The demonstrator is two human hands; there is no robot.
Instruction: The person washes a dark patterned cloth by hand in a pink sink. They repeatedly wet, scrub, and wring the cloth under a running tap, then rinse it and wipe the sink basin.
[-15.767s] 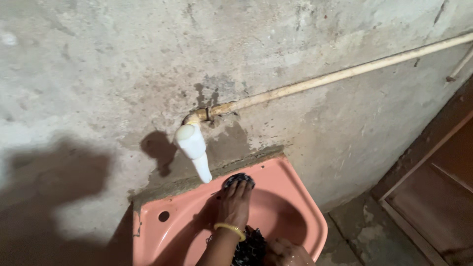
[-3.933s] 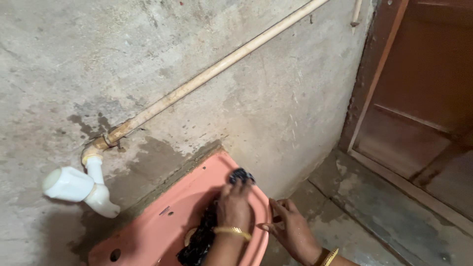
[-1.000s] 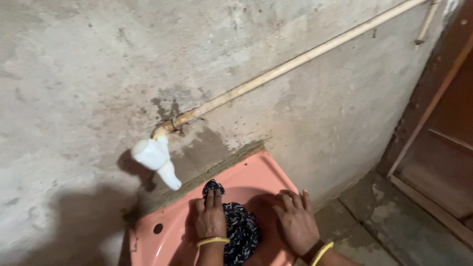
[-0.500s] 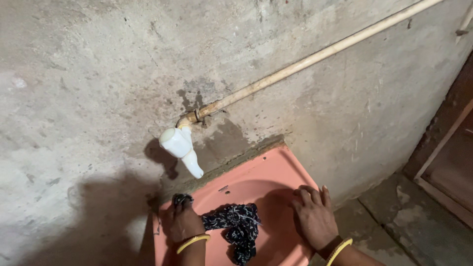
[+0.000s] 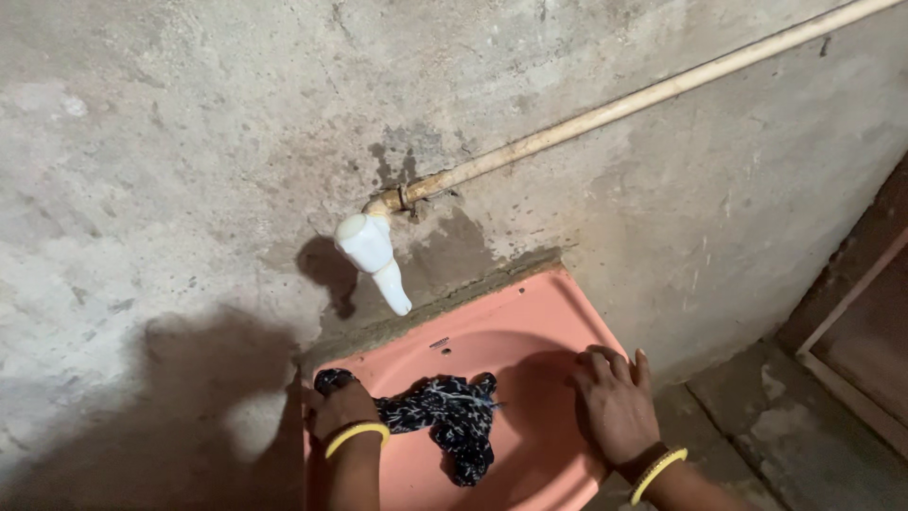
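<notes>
cloth [image 5: 440, 421], dark and patterned, lies lengthwise across the pink basin [image 5: 530, 317], its left end clenched under the left hand [image 5: 339, 412] at the rim, while the right hand [image 5: 615, 407] rests flat and released beside it.

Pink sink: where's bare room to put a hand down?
The pink sink is bare along its back ledge under the white tap, and in the bowl between the dark patterned cloth and the right hand. The left corner is crowded: the left hand presses the cloth there.
</notes>
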